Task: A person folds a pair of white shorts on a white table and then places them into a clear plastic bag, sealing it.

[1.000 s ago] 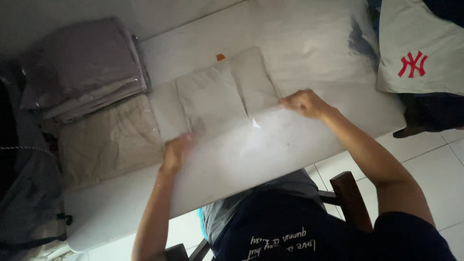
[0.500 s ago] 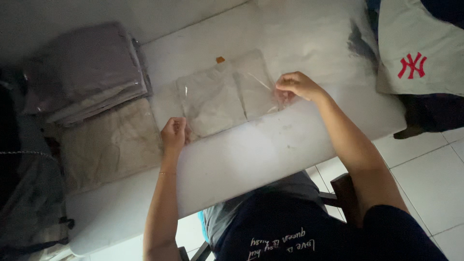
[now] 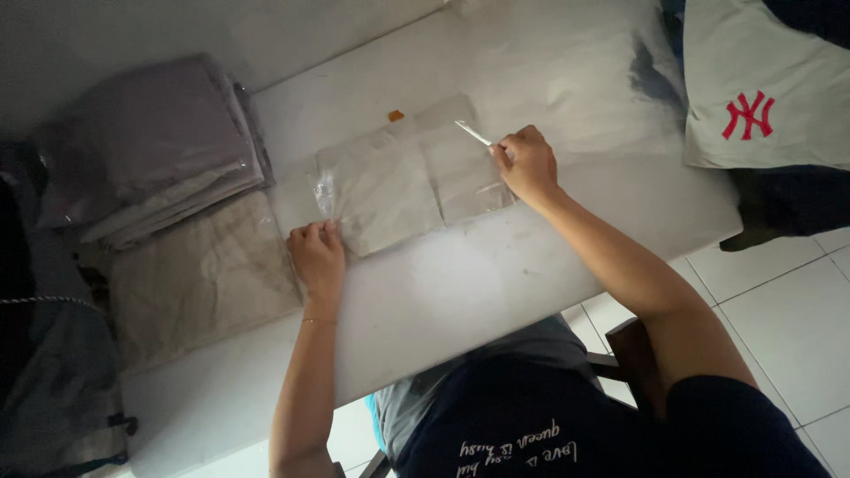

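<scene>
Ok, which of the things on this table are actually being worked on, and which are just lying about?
In hand:
left hand on the bagged cloth
right hand pinching a thin strip at the bag's edge

Lying about:
grey stack
beige bag
orange scrap
white shirt

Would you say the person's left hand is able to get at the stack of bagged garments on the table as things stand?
Probably yes: the left hand rests on the clear bag, and the stack lies just beside it with only bare table between.

Worktop [image 3: 496, 292]: white. Bagged folded cloth [image 3: 398, 181]: beige, clear wrap. Stacked packs [image 3: 159, 142]: grey-mauve. Small tab [image 3: 396, 115]: orange.
</scene>
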